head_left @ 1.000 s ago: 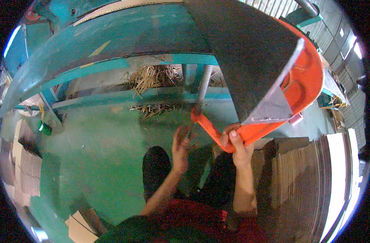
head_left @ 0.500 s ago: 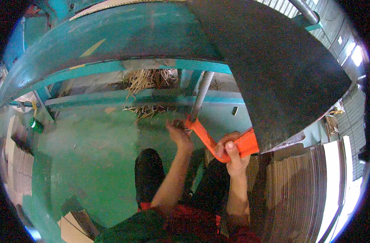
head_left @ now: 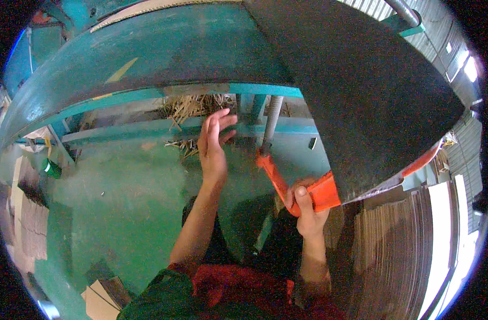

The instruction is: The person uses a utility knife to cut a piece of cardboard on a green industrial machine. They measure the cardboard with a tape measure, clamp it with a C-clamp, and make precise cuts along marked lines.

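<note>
My right hand point(head_left: 311, 218) grips a bent orange bar point(head_left: 275, 176), thumb on top and fingers curled around it near the bend. The bar's far end meets the lower end of a ridged metal rod point(head_left: 272, 121), which hangs below the teal table point(head_left: 190, 45). Its near end goes out of sight under a large dark panel point(head_left: 361, 96). My left hand point(head_left: 216, 141) is raised to the left of the rod, fingers apart with nothing in them, below the table edge.
Stacked cardboard sheets point(head_left: 390, 250) stand at the right, with another cardboard stack point(head_left: 31, 226) at the far left. Cut strips point(head_left: 193, 109) lie in a heap under the table. A teal crossbar point(head_left: 142, 130) runs below the tabletop. Cardboard pieces point(head_left: 102, 298) rest on the green floor.
My left hand has left the bar's far end beside the rod, moving up and left, and its fingers have spread. My right hand keeps hold of the orange bar, nearly in place.
</note>
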A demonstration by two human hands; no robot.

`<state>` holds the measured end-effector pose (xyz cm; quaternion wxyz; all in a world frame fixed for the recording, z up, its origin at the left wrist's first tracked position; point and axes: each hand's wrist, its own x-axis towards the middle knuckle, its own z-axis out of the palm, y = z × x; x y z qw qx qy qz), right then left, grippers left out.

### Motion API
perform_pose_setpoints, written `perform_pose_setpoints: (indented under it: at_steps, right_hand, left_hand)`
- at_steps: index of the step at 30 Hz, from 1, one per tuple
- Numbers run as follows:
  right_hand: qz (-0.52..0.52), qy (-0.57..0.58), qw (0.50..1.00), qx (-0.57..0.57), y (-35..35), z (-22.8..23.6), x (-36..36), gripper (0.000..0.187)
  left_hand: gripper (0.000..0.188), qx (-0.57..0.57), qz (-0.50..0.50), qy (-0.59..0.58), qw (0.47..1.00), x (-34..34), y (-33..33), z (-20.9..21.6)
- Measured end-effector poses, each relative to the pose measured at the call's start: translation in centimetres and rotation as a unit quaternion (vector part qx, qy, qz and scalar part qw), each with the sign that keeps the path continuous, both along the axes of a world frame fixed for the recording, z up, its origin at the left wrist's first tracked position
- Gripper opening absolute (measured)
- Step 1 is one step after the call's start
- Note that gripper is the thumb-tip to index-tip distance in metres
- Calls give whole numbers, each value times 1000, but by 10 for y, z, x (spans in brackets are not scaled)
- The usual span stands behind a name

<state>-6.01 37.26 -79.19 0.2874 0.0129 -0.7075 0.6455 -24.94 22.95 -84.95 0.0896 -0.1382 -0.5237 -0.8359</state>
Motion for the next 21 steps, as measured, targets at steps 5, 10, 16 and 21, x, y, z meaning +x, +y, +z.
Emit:
perform_pose_setpoints:
  at_steps: [5,10,16,21]
  right_hand:
    - [-5,0,1000,-21,-10,-3,2,16]
    - [-6,-8,997,-80,-29,-3,4,13]
    - [-8,13,997,-78,-23,-2,2,14]
    - [-1,2,998,-62,-27,4,3,14]
  left_hand:
    - [41,-92,65,158,981,51,13,43]
    - [44,-104,37,206,972,49,28,61]
    - [37,-80,91,229,966,43,48,73]
    - [35,-107,94,269,953,24,40,53]
